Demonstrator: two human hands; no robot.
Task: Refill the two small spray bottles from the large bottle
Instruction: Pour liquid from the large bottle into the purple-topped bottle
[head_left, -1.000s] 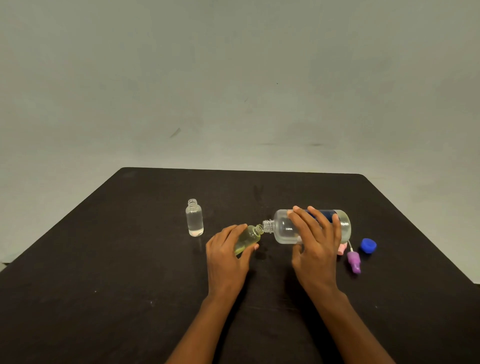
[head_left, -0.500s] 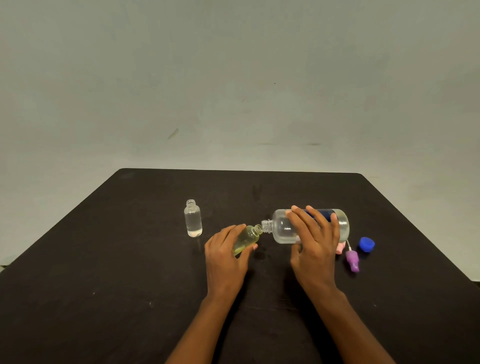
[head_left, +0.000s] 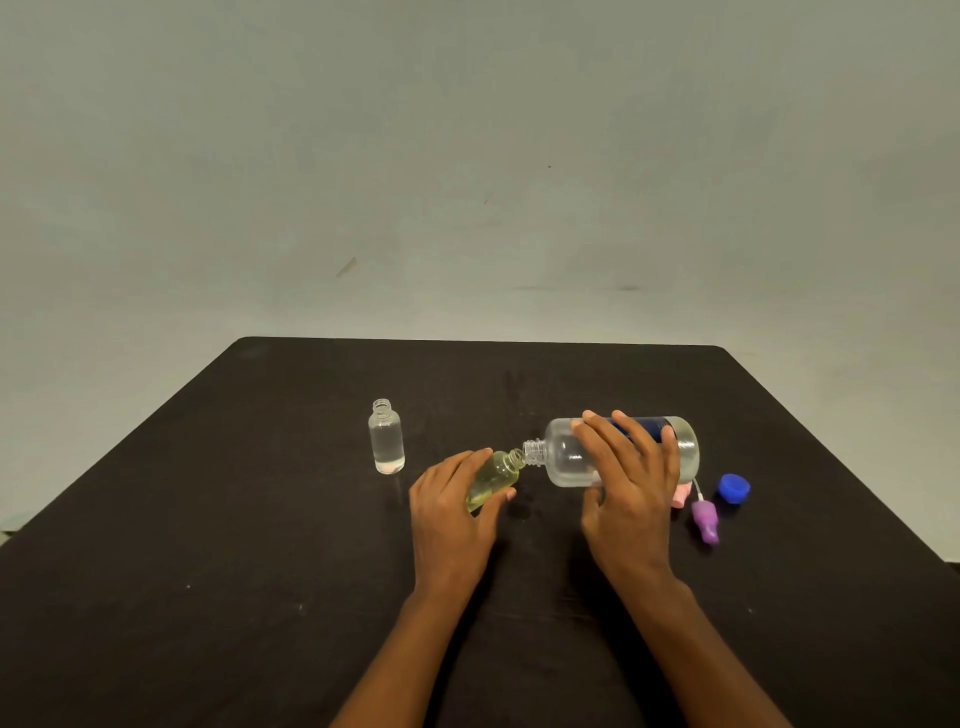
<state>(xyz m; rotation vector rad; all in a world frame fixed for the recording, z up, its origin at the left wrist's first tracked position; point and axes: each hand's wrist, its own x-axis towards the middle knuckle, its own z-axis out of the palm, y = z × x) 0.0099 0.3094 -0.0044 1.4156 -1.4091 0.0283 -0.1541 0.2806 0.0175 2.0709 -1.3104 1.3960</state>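
My right hand (head_left: 628, 499) grips the large clear bottle (head_left: 566, 457), which has a dark blue label and is tipped on its side with its open neck pointing left. That neck meets the mouth of a small yellowish bottle (head_left: 493, 475), held tilted in my left hand (head_left: 452, 514). A second small clear bottle (head_left: 386, 436) stands upright and uncapped to the left, apart from both hands, with a little liquid at its bottom.
On the black table (head_left: 208, 571), right of my right hand, lie a purple spray top (head_left: 705, 518), a blue cap (head_left: 733, 488) and a pink piece (head_left: 681, 496) partly hidden by the hand. A pale wall rises behind the table's far edge.
Hardly anything differs: both hands hold the two bottles neck to mouth as before, with only a slight shift of the view.
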